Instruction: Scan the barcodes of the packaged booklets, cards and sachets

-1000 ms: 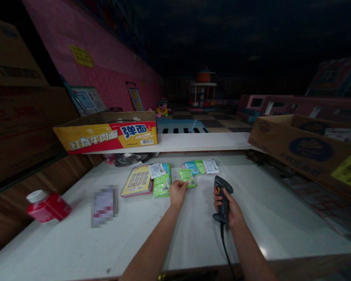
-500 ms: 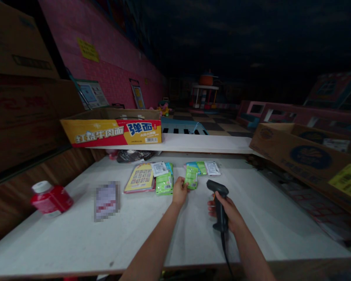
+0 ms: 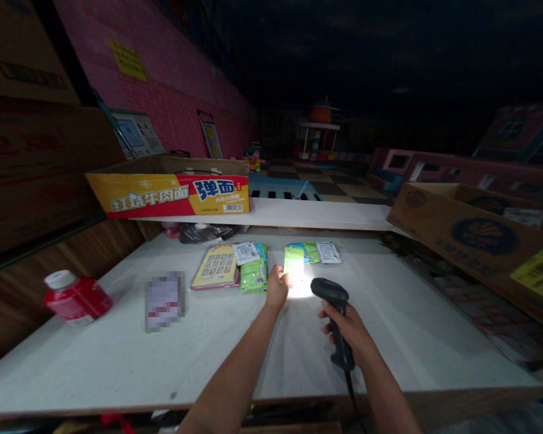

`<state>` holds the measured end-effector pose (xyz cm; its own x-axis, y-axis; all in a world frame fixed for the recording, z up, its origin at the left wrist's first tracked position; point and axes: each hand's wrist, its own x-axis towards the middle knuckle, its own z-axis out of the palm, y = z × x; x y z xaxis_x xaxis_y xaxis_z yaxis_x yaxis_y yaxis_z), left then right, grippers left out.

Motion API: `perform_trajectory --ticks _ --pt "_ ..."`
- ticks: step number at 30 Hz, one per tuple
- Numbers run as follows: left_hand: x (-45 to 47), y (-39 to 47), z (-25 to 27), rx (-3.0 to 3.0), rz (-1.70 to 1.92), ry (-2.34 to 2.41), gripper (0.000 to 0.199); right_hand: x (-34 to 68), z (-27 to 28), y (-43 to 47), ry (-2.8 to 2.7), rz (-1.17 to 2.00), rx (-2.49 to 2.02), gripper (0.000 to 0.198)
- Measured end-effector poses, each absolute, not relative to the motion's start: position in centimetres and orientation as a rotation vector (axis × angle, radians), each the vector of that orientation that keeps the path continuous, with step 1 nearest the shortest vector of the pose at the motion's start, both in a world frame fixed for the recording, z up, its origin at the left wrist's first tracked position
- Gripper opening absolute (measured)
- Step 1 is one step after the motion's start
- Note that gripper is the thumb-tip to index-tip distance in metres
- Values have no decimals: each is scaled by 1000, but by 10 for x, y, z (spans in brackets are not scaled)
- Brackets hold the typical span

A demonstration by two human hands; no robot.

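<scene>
My right hand (image 3: pixel 350 331) is wrapped round the handle of a black barcode scanner (image 3: pixel 330 290), whose cord runs down off the front edge. Bright white light from the scanner falls on a green packet (image 3: pixel 294 260), washing out its print. My left hand (image 3: pixel 278 288) pinches that packet by its lower left edge. Just behind it lie more packets, green and blue, with a silver-white sachet (image 3: pixel 328 252) at their right end. Left of my left hand, a pile of green packets (image 3: pixel 254 277) and a white sachet (image 3: pixel 246 253) lies against a yellow booklet (image 3: pixel 216 269).
A red bottle with a white cap (image 3: pixel 78 298) and a blurred-out card (image 3: pixel 164 301) are on the left of the white table (image 3: pixel 226 361). A yellow-red noodle carton (image 3: pixel 172 191) stands on the raised shelf (image 3: pixel 321 212). A brown carton (image 3: pixel 457 232) is at the right.
The scanner's light has come on over the green packet. My right hand has tilted the scanner and brought it slightly left, nearer the packet. My left hand keeps its hold.
</scene>
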<state>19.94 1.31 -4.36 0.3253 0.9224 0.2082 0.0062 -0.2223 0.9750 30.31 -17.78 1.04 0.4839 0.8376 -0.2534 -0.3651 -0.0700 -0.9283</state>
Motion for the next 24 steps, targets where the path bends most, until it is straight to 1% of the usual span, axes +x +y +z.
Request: perform_trajectory --ticks 2,8,12,15,20,24 --pt "200 13 -43 1546 1093 892 13 305 10 -177 -467 1039 -1278 31" --pt "201 15 -49 1464 1105 812 27 307 9 -171 -471 1007 -1355 32" --pt "202 14 -51 1494 1139 835 22 314 12 -162 -365 1054 -1281 30" --pt "202 12 -50 1506 1132 849 19 327 11 -154 -212 1153 -1124 25" --pt "201 11 -49 1465 1141 863 14 350 -6 -150 -35 1361 -686 15" --pt "201 11 -50 1379 1221 885 17 359 -20 -151 44 1420 -521 14"
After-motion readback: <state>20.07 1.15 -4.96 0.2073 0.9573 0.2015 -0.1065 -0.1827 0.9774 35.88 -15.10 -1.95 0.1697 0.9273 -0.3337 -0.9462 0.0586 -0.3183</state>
